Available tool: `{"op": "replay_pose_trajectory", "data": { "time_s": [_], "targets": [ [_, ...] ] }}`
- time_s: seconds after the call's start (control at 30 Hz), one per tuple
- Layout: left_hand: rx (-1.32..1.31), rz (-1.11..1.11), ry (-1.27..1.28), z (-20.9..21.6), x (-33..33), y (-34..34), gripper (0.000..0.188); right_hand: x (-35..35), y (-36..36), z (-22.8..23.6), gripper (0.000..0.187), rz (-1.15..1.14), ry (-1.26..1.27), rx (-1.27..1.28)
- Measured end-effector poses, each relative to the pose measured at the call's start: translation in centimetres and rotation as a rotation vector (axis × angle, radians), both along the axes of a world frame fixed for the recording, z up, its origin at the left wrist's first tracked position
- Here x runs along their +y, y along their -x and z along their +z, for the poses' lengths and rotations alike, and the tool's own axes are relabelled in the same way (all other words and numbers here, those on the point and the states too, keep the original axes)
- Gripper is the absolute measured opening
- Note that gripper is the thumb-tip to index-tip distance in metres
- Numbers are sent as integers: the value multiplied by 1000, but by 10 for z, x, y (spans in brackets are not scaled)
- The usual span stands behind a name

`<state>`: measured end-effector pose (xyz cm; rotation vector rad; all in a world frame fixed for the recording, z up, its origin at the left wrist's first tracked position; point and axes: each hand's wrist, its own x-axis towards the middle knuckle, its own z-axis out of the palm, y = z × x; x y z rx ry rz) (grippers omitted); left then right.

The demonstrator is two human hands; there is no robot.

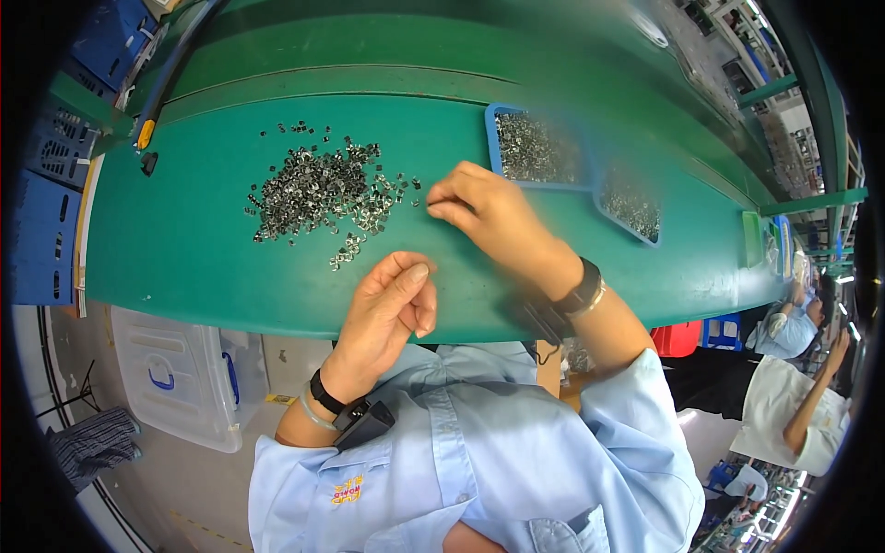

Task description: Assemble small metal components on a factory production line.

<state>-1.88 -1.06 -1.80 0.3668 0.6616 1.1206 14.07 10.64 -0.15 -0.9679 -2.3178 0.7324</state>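
Parts (pixel 313 189) were left piled on the desk (pixel 184 253); others were already contained in trays (pixel 492 147). In left hand (pixel 376 309) and right hand (pixel 505 219), fingers were closed together; any gripped part could not be discerned.

factory: workbench (pixel 184 267), small parts (pixel 318 189)
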Motion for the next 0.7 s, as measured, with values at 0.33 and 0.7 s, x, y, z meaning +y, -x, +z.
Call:
{"op": "replay_pose_trajectory", "data": {
  "time_s": [0.33,0.7],
  "targets": [
    [28,-42,-63,8,7,-23,18,-55,-32,6,15,13,273,419],
    [57,29,-76,14,-5,-42,18,-82,-35,0,17,-165,-174,336]
  ]
}}
